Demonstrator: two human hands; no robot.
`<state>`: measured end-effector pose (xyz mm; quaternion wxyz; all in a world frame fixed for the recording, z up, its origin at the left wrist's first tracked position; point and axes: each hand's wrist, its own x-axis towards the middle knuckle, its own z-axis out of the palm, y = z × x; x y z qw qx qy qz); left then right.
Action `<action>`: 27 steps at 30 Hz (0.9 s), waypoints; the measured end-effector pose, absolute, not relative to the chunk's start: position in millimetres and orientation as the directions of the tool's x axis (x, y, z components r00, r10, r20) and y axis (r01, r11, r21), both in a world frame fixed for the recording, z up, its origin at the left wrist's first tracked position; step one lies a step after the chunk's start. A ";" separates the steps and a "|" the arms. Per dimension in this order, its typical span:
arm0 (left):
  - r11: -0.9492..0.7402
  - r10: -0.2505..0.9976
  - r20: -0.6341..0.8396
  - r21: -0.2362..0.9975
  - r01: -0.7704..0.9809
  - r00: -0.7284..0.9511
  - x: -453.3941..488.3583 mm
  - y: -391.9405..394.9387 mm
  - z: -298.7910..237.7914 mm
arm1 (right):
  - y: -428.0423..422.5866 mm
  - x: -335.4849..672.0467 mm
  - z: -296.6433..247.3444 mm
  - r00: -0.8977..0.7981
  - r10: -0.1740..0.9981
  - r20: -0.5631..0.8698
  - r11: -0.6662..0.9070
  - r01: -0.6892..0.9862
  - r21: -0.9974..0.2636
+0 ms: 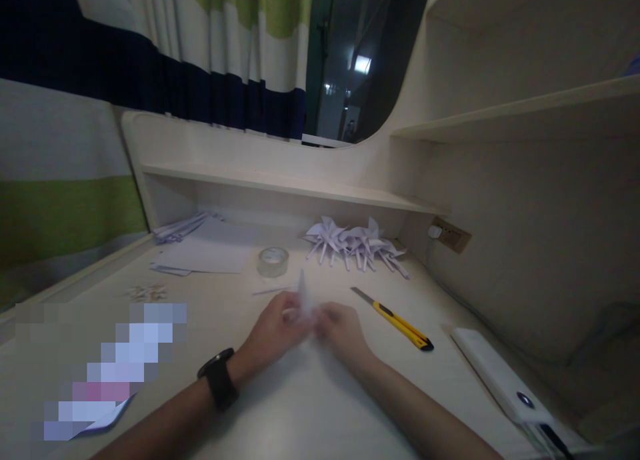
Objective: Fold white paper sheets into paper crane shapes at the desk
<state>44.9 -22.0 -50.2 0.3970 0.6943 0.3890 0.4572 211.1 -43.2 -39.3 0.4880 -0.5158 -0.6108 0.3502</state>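
Observation:
In the middle of the desk, my left hand [277,327] is closed on a small piece of folded white paper [303,293], whose pointed end stands up above the fingers. My right hand [344,330] meets it from the other side, fingertips pinched at the paper's lower edge. Both the paper and the fingertips are smeared by motion, so the folds cannot be made out. Just beyond my left hand lies a thin white paper stick [274,290]. A roll of clear tape [273,263] sits behind it. To the right of my right hand rests a yellow utility knife [400,323], blade out.
Several white paper pinwheels [350,243] are bunched at the back. White paper sheets [207,247] lie back left, with small white pieces [146,291] nearer. A partly pixelated flat device [107,419] is front left. A white oblong device [500,370] with cables lies right, below a wall socket [453,235].

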 end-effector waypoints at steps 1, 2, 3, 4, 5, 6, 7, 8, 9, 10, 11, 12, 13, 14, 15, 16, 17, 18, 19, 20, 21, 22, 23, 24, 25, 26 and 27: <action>-0.409 0.893 0.343 0.889 0.208 0.290 46.4 -23.8 -52.1 | -43.0 209.9 -41.3 0.027 0.974 0.226 0.211 0.262 -0.942; -0.422 0.892 0.353 0.874 0.239 0.283 47.5 -25.3 -53.1 | -42.4 209.0 -43.7 0.048 0.975 0.215 0.199 0.228 -0.953; -0.417 0.897 0.349 0.871 0.257 0.273 48.4 -26.7 -53.4 | -41.4 208.5 -46.3 0.069 0.977 0.203 0.187 0.189 -0.964; -0.393 0.905 0.324 0.885 0.250 0.277 49.1 -28.0 -53.1 | -40.2 208.1 -48.8 0.087 0.978 0.190 0.176 0.146 -0.974; -0.352 0.913 0.282 0.910 0.219 0.296 49.6 -29.1 -52.3 | -39.0 207.9 -51.0 0.097 0.980 0.173 0.163 0.100 -0.982; -0.303 0.915 0.235 0.937 0.173 0.327 49.9 -30.0 -51.3 | -38.0 207.8 -52.6 0.102 0.983 0.154 0.149 0.054 -0.987; -0.259 0.910 0.198 0.958 0.126 0.363 50.1 -30.7 -50.3 | -37.4 207.6 -53.7 0.102 0.986 0.134 0.134 0.013 -0.991; -0.231 0.902 0.180 0.969 0.086 0.392 50.0 -31.1 -49.5 | -37.1 207.4 -54.1 0.100 0.988 0.115 0.118 -0.021 -0.993; -0.219 0.896 0.177 0.974 0.060 0.408 49.8 -31.2 -49.0 | -37.1 207.1 -53.9 0.090 0.991 0.096 0.100 -0.048 -0.994; -0.223 0.891 0.185 0.974 0.045 0.414 49.3 -31.0 -48.9 | -37.4 206.9 -53.3 0.071 0.994 0.078 0.083 -0.070 -0.994; -0.236 0.885 0.203 0.971 0.027 0.419 48.5 -30.6 -48.9 | -37.8 206.7 -52.5 0.050 0.997 0.066 0.070 -0.091 -0.993; -0.246 0.874 0.221 0.969 0.001 0.432 47.6 -30.2 -48.9 | -38.3 206.7 -51.6 0.031 0.998 0.059 0.062 -0.111 -0.992; -0.247 0.859 0.234 0.968 -0.030 0.455 46.6 -29.8 -48.5 | -38.7 206.8 -50.8 0.018 0.998 0.056 0.057 -0.128 -0.990; -0.244 0.845 0.242 0.968 -0.059 0.476 45.6 -29.5 -47.8 | -38.9 207.1 -50.3 0.014 0.998 0.055 0.056 -0.137 -0.989; -0.238 0.837 0.247 0.968 -0.082 0.489 44.7 -29.5 -46.7 | -38.9 207.5 -50.2 0.018 0.998 0.053 0.055 -0.138 -0.989; -0.229 0.838 0.245 0.969 -0.093 0.487 43.9 -29.6 -45.2 | -38.7 207.9 -50.4 0.026 0.999 0.048 0.051 -0.135 -0.989; -0.218 0.850 0.235 0.972 -0.090 0.471 43.3 -29.8 -43.6 | -38.4 208.3 -50.9 0.026 0.999 0.041 0.044 -0.133 -0.990; -0.211 0.869 0.223 0.974 -0.078 0.441 42.9 -30.1 -41.9 | -38.0 208.5 -51.5 0.014 0.999 0.033 0.035 -0.131 -0.991; -0.211 0.889 0.217 0.976 -0.060 0.403 42.7 -30.4 -40.4 | -37.7 208.7 -52.3 -0.006 1.000 0.029 0.028 -0.137 -0.990; -0.224 0.905 0.221 0.974 -0.034 0.364 42.5 -30.8 -39.2 | -37.5 208.9 -52.9 -0.032 0.999 0.028 0.023 -0.150 -0.988; -0.250 0.914 0.237 0.968 -0.003 0.329 42.4 -31.1 -38.3 | -37.5 209.0 -53.2 -0.061 0.998 0.032 0.021 -0.164 -0.986; -0.289 0.915 0.267 0.957 0.030 0.301 42.4 -31.4 -37.7 | -37.8 209.1 -53.3 -0.091 0.995 0.034 0.018 -0.174 -0.985; -0.334 0.909 0.304 0.941 0.061 0.285 42.4 -31.7 -37.3 | -38.3 209.3 -53.0 -0.119 0.992 0.033 0.010 -0.185 -0.983; -0.377 0.898 0.340 0.922 0.087 0.279 42.4 -32.1 -37.1 | -39.0 209.6 -52.5 -0.143 0.989 0.030 0.001 -0.199 -0.980; -0.411 0.886 0.371 0.906 0.104 0.278 42.6 -32.4 -37.1 | -39.7 209.8 -51.9 -0.167 0.986 0.027 -0.009 -0.210 -0.978; -0.434 0.877 0.391 0.894 0.112 0.280 42.7 -32.7 -37.3 | -40.4 210.0 -51.3 -0.190 0.981 0.024 -0.019 -0.219 -0.976; -0.441 0.874 0.396 0.890 0.116 0.282 42.9 -32.9 -37.7 | -40.9 210.2 -50.8 -0.208 0.978 0.021 -0.028 -0.228 -0.973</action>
